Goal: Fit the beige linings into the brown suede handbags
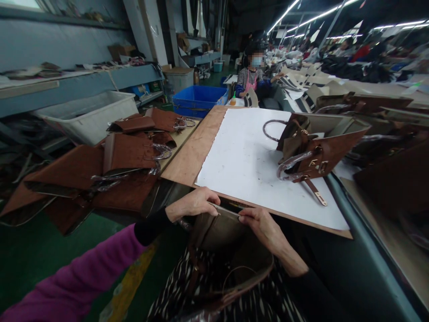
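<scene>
A brown handbag (219,232) with a tan-grey lining rests on my lap, its opening facing up at me. My left hand (197,202) pinches the far rim of the bag near its left corner. At the right end of that same rim, the thumb and fingers of my right hand (259,222) are closed on the edge. Both hands are just below the front edge of the work board. A loose thread-like strand curves across the bag's near side. The lower part of the bag is dark and hard to make out.
White paper (234,152) covers a wooden board (187,156). Another brown handbag (331,154) with wrapped handles lies on its right side. Brown bags (130,154) are piled at left, more at far right. Behind stand a blue bin (201,96), a white bin (90,107) and a seated co-worker (250,78).
</scene>
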The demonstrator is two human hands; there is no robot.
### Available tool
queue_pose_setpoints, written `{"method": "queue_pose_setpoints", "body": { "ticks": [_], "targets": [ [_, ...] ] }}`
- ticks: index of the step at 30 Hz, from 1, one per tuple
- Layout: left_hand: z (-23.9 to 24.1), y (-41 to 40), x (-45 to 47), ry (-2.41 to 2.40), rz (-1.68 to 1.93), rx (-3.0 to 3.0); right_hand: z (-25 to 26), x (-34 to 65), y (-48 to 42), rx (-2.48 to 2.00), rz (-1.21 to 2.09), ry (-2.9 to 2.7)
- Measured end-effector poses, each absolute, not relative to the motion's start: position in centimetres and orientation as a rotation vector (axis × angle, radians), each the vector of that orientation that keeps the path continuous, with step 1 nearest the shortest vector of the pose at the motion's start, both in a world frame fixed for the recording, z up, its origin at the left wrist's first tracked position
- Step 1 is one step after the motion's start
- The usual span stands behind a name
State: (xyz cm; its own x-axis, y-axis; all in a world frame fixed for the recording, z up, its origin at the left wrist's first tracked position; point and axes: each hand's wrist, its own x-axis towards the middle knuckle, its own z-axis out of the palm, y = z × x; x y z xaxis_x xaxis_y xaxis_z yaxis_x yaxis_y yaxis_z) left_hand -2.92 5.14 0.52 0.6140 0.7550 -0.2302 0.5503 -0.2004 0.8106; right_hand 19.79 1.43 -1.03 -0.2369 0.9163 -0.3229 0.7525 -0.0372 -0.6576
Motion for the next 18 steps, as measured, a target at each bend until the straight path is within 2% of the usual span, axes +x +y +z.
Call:
{"method": "queue_pose_setpoints", "body": {
  "ticks": [18],
  "targets": [
    [-0.9,4.0,-2.0,1.137,0.339,1.695,-1.3,19.7,0.9,-1.768,1.108,-2.045]
  ]
}}
